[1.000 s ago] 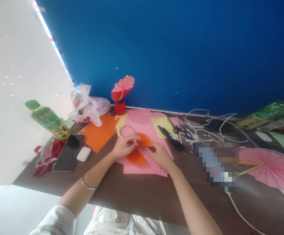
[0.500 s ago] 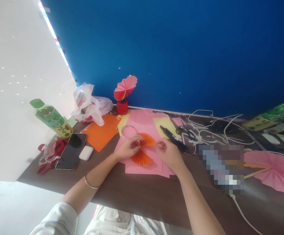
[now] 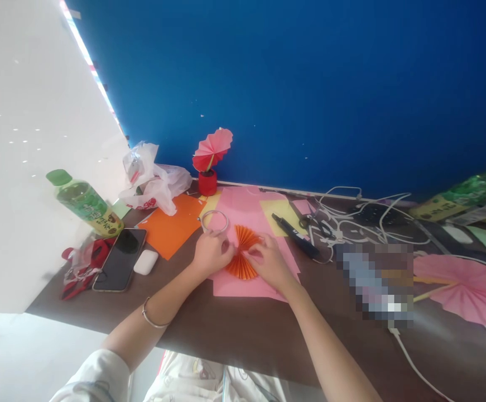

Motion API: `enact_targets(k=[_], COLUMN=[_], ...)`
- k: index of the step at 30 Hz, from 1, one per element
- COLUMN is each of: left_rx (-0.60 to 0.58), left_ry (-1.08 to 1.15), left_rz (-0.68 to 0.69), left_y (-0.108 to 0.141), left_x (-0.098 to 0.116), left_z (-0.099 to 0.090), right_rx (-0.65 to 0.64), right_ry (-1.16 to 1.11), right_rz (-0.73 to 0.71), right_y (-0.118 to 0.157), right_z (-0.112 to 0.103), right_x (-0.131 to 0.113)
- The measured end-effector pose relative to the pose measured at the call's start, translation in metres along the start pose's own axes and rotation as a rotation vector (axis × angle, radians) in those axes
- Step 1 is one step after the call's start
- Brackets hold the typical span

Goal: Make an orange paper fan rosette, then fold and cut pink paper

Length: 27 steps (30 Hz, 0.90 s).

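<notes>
An orange pleated paper fan (image 3: 243,269) lies over pink paper sheets (image 3: 238,209) in the middle of the table. It spreads into two halves that meet near its centre. My left hand (image 3: 212,254) is closed at the fan's left side, thumb and fingertips pinched by its centre. From the right, my right hand (image 3: 271,261) is closed too, its thumb and finger pinching the fan close to the middle. The exact grip is partly covered by the fingers. Just behind my left hand is a thin clear ring (image 3: 227,219), perhaps a tape roll.
Left of the paper are a phone (image 3: 119,259), a white earphone case (image 3: 146,262), a green-capped bottle (image 3: 86,204) and orange paper (image 3: 171,226). A pink paper flower (image 3: 213,149) stands in a red pot behind. To the right lie a black pen-shaped tool (image 3: 295,235) and tangled white cables (image 3: 343,226).
My right hand has moved left from the fan's right edge to its centre. My left hand has shifted slightly, and the fan's two halves now sit closer together.
</notes>
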<state>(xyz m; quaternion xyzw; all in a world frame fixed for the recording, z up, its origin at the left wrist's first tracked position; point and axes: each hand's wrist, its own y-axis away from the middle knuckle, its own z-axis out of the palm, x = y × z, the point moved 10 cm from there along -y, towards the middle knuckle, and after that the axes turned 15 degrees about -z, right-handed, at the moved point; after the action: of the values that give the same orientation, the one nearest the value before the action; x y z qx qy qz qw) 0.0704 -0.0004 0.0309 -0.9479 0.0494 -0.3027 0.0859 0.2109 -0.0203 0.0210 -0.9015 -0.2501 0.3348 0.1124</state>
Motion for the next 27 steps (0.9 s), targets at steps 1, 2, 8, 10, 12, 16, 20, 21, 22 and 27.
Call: enact_targets(k=[1, 2, 8, 10, 12, 16, 20, 21, 22, 27], left_rx=[-0.035, -0.054, -0.131, -0.147, -0.137, -0.147, -0.269, -0.300, -0.327, -0.371], left_ry=[-0.036, -0.056, 0.044, 0.099, 0.174, 0.442, 0.637, 0.658, 0.672, 0.752], left_rz=[-0.013, -0.031, -0.101, -0.094, -0.083, -0.070, -0.079, -0.077, -0.070, -0.038], left_y=[0.000, 0.000, -0.006, -0.007, -0.008, -0.008, -0.006, -0.005, -0.005, -0.004], left_x=[0.000, 0.000, -0.001, -0.001, -0.003, -0.005, -0.003, -0.001, 0.000, 0.004], left_z=[0.006, 0.010, 0.022, 0.024, 0.024, 0.023, 0.031, 0.034, 0.036, 0.037], right_rx=[0.003, 0.002, -0.056, -0.064, -0.057, 0.010, 0.076, 0.070, 0.061, 0.010], right_ry=[-0.008, -0.015, 0.008, 0.030, 0.049, 0.066, 0.037, 0.011, -0.020, -0.108], right_rz=[-0.002, -0.007, -0.064, -0.077, -0.090, -0.092, -0.057, -0.029, -0.001, -0.021], right_y=[0.000, 0.001, 0.001, 0.000, 0.000, -0.001, -0.002, -0.002, -0.001, -0.003], right_z=[0.001, 0.003, 0.014, 0.015, 0.014, 0.007, -0.002, -0.001, 0.000, 0.004], right_x=[0.000, 0.001, -0.002, -0.003, -0.004, -0.004, -0.004, -0.003, -0.001, -0.005])
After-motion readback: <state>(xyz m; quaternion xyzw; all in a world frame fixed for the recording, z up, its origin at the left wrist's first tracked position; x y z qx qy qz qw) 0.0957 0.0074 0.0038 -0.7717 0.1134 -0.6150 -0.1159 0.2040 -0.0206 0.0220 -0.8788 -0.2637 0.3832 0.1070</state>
